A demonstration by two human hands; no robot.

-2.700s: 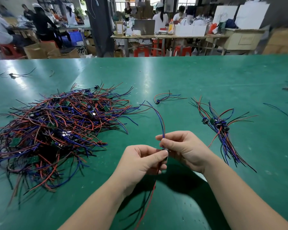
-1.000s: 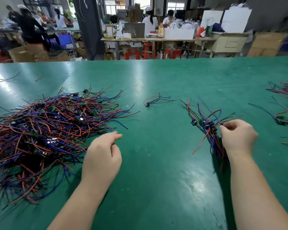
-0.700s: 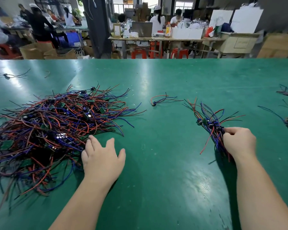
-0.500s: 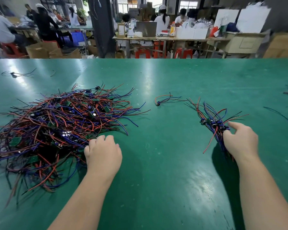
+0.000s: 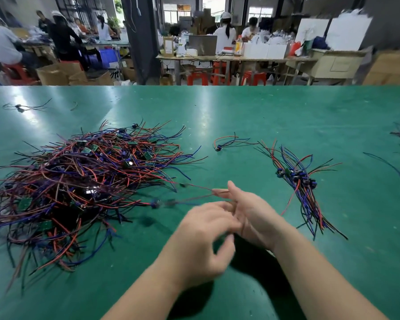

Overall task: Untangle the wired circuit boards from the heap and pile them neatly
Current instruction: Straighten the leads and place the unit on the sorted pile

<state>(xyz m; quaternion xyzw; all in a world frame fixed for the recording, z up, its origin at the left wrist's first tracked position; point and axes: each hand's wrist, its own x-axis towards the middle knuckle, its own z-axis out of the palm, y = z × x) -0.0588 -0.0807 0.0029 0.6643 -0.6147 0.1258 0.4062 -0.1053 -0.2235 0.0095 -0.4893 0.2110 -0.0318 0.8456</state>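
Left hand [image 5: 201, 236] and right hand [image 5: 252, 213] grip 1 wired board [image 5: 169, 202].

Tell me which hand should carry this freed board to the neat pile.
Probably the right hand: the strand of wires already runs into it, and the neat pile lies on its side. The left hand sits nearer the heap.

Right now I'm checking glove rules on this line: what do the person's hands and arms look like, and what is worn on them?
Both hands are bare: no gloves on the left hand or the right hand. No rings, watch or wrist strap show. Both forearms are uncovered right down to the frame's bottom edge, so no sleeve is visible. The left hand is motion-blurred, so fine details there cannot be told.
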